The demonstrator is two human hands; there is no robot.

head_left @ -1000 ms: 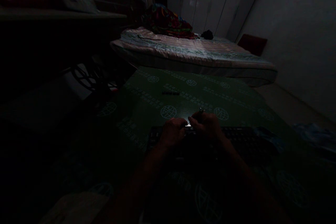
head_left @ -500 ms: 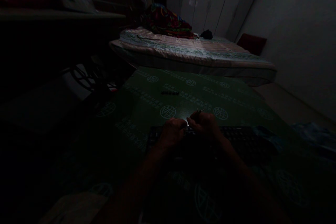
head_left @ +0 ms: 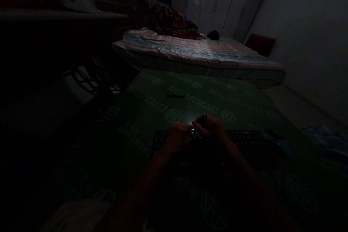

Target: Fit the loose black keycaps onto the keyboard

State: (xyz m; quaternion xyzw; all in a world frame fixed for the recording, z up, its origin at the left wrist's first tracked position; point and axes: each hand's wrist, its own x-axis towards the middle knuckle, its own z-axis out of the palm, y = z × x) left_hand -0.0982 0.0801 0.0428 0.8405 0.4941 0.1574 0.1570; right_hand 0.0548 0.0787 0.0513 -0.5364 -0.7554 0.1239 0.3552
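Note:
A dark keyboard (head_left: 246, 136) lies across the green board, with both hands over its left and middle part. My left hand (head_left: 178, 136) rests at its far edge, fingers curled together; whatever they pinch is too dark to make out. Close beside it, my right hand (head_left: 213, 128) is closed around a thin tool (head_left: 204, 115), of which only a small end sticks up above the fingers. A small bright glint shows on the keyboard between the fingertips. Farther off lies a short row of several small black pieces (head_left: 175, 96), which look like keycaps.
The green board (head_left: 195, 101) bears printed globes and lettering. A bluish crumpled cloth or bag (head_left: 277, 141) lies over the keyboard's right end. Beyond the board stands a bed (head_left: 201, 54) with a patterned blanket (head_left: 171, 21). A dark shelf (head_left: 65, 15) is at the left. The room is very dim.
The bright glint between my fingertips has become smaller and flatter. The tool's end in my right hand has tilted slightly. Both hands stay in nearly the same place over the keyboard.

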